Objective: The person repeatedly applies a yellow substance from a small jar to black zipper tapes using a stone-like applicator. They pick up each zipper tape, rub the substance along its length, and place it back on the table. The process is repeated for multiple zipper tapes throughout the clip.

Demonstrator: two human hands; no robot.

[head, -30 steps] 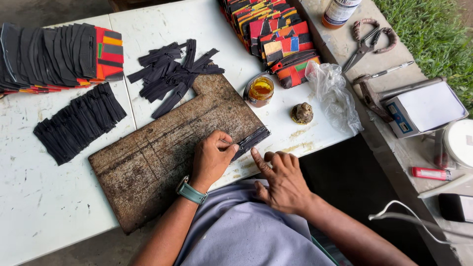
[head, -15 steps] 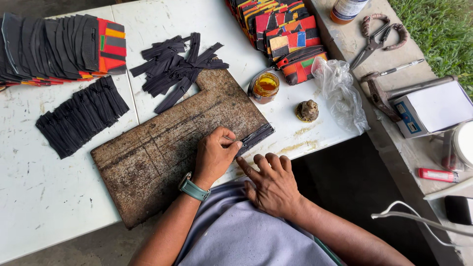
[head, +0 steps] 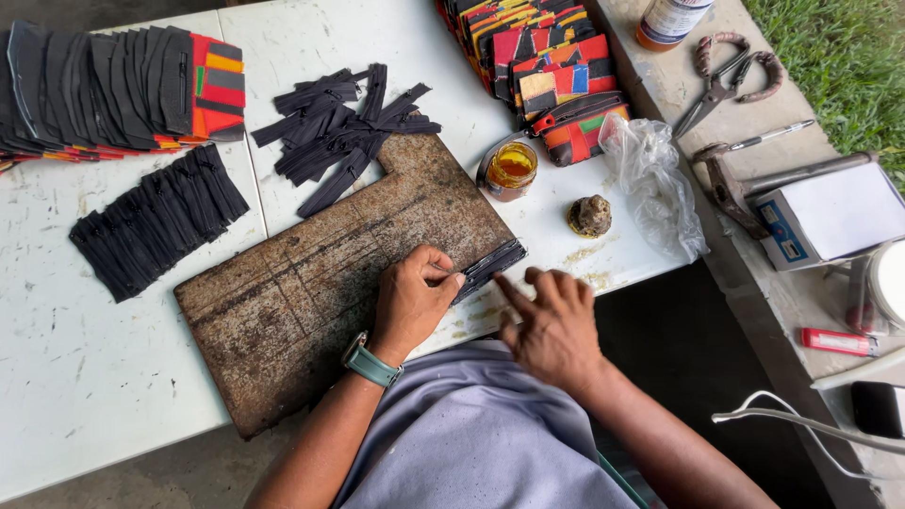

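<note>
A worker in a grey shirt presses a small bundle of black strips [head: 490,267] against the right edge of a worn, scored cutting board [head: 311,292] on a white tabletop [head: 85,377]. The left hand [head: 415,297], a teal watch [head: 370,363] at its wrist, is curled almost closed, thumb and fingertips pinching the near end of the bundle. The right hand [head: 551,320], at about four o'clock from the bundle, is spread open and holds nothing, its index finger stretched toward the strips; whether it touches them cannot be told.

Done well, the step seems to call for keeping the strips squared and flat under the pinch, with the free finger steadying the loose end so the stack does not fan out.

At twelve o'clock from the bundle stands an open jar of amber glue [head: 512,168], with a brownish lump [head: 590,215] and a crumpled clear plastic bag [head: 650,184] at two o'clock. Farther off, a loose heap of black strips [head: 344,132] lies at eleven o'clock, a neat fanned row of black pieces [head: 156,226] at nine, and stacked colourful patchwork pouches [head: 547,66] at one o'clock. Pliers [head: 726,71] rest on the concrete ledge [head: 660,94] beyond.
</note>
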